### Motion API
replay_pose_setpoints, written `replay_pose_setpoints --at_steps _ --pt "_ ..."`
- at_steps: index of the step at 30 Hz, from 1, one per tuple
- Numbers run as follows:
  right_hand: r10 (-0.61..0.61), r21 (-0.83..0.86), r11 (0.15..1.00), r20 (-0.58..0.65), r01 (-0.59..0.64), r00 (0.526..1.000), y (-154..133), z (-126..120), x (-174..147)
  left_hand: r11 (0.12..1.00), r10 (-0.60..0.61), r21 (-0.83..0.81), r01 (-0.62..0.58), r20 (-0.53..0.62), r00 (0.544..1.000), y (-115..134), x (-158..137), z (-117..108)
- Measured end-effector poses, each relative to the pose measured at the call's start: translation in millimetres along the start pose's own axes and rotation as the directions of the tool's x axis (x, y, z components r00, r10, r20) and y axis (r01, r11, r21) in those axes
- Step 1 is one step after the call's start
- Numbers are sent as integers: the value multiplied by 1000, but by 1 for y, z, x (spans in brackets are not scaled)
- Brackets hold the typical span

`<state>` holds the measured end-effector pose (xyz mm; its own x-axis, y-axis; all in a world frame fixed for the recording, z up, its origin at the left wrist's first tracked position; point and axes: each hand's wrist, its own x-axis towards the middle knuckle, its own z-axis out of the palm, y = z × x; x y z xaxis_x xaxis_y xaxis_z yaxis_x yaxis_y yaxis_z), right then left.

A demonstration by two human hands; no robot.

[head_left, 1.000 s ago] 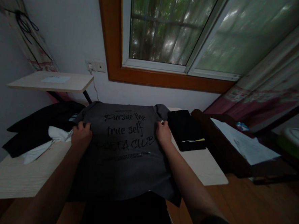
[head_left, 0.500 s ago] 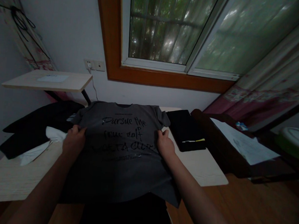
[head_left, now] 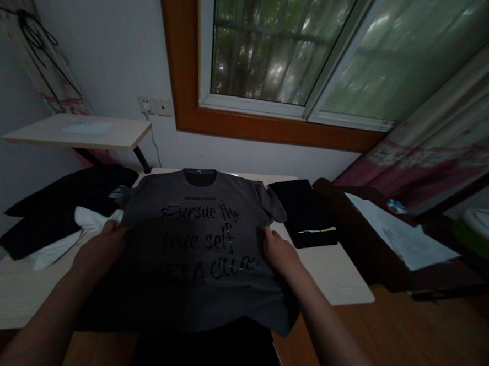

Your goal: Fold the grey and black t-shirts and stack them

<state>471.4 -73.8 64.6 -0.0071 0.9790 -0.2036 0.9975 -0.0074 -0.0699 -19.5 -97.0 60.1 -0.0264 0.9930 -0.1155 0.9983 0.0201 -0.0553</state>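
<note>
A dark grey T-shirt (head_left: pixel 200 224) with black lettering lies spread over the desk, its collar toward the wall and its lower hem hanging past the near edge. My left hand (head_left: pixel 102 249) pinches the shirt's left side below the sleeve. On the opposite side, my right hand (head_left: pixel 279 251) grips the cloth just under the right sleeve. Between both hands the front is stretched fairly flat, printed side up. Some fingertips are hidden by the hands themselves, and the lower part of the shirt is in shadow.
Black clothing (head_left: pixel 69 200) and a white cloth (head_left: pixel 95 220) lie at the left under a raised wooden shelf (head_left: pixel 82 129). A black folder-like item (head_left: pixel 305 209) rests right of the shirt on the pale desk (head_left: pixel 338 277). Farther right are paper sheets (head_left: pixel 399 234) on dark furniture.
The shirt has come nearer to me and lies flatter, with its collar opening now showing. Both hands have moved slightly toward me and farther apart, still holding the sides.
</note>
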Motion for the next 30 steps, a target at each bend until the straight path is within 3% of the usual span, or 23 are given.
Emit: replay_pose_setpoints --at_steps 4,7,10,13,16,19,22,26,30 --pt "-42 84 996 42 39 998 12 -8 8 990 -15 141 31 -113 994 10 -2 -10" --pt "-8 90 996 -5 8 1000 20 -15 15 973 -9 222 61 -227 974 25 0 -20" --pt "70 116 992 -204 -47 976 25 -21 22 978 25 205 38 -294 955 38 9 -26" --pt "137 173 983 -430 -67 892 27 -23 33 991 106 115 -74 -299 948 48 31 -25" --pt "102 174 985 -531 -10 841 27 -20 50 979 178 -46 -196 -263 948 58 62 -17" --pt "-29 79 993 -539 85 842 26 -16 66 948 205 -198 -249 -220 954 73 94 -7" --pt "-66 2 997 -548 81 834 20 -12 76 945 167 -239 -225 -239 957 89 117 2" --pt "67 59 997 -563 -41 824 11 -11 76 972 80 -187 -144 -312 947 100 126 18" --pt "232 208 968 -508 -143 830 12 -15 77 977 79 -153 -151 -399 913 96 124 32"
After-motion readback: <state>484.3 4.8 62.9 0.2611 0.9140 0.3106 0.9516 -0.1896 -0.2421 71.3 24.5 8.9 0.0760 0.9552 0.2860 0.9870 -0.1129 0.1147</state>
